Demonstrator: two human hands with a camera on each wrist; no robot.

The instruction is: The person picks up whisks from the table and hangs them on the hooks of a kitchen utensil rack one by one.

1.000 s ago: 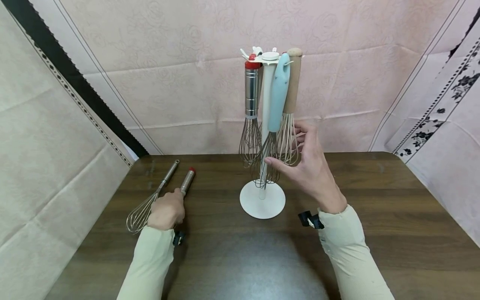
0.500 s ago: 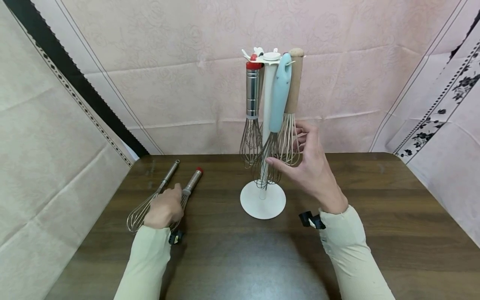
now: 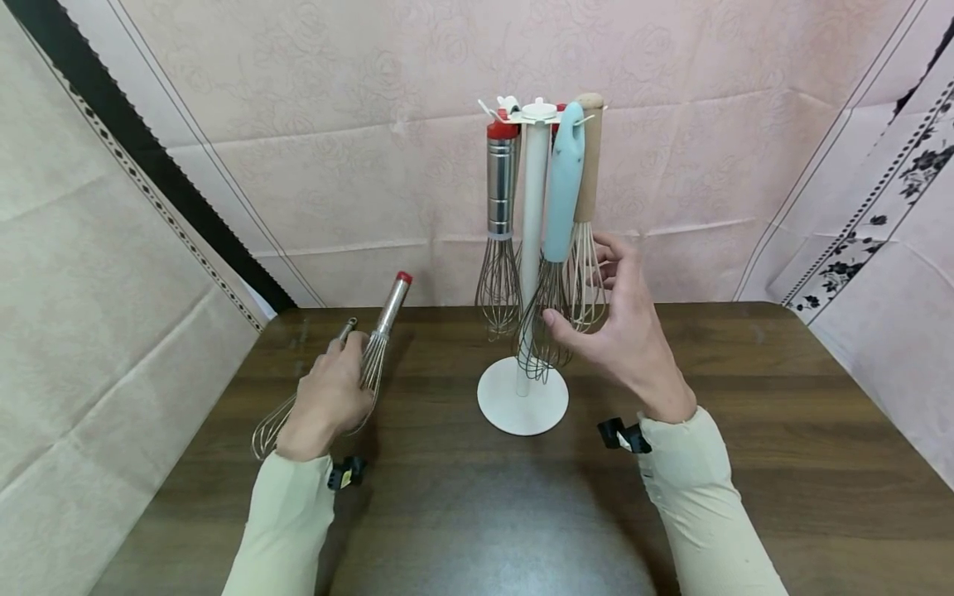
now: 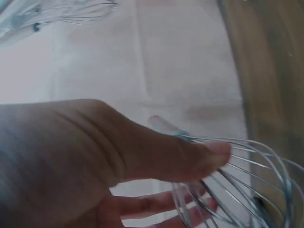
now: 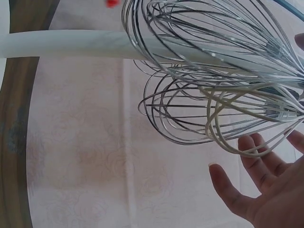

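Note:
My left hand (image 3: 328,397) pinches a silver whisk (image 3: 392,305) with a red-tipped handle by its wires, the handle tilted up off the table. In the left wrist view, the thumb presses on the wire balloon (image 4: 266,180), with fingers on the far side. Partly hidden under that hand lies a second metal whisk (image 3: 270,430). My right hand (image 3: 629,331) is spread beside the white whisk stand (image 3: 533,190). Its fingers are close to a wooden-handled whisk (image 3: 588,174) and its thumb to a blue-handled whisk (image 3: 564,190); contact is unclear.
A silver whisk (image 3: 500,182) with a red top hangs on the stand's left, and another red top shows behind the blue handle. The round white base (image 3: 522,418) stands on the brown table (image 3: 477,513). A pale patterned cloth (image 3: 358,165) backs the table.
My left hand's whisk has gone from lying low to standing steeper, its red end raised and moved right. The hanging blue and wooden-handled whisks have shifted slightly right, as has my right hand.

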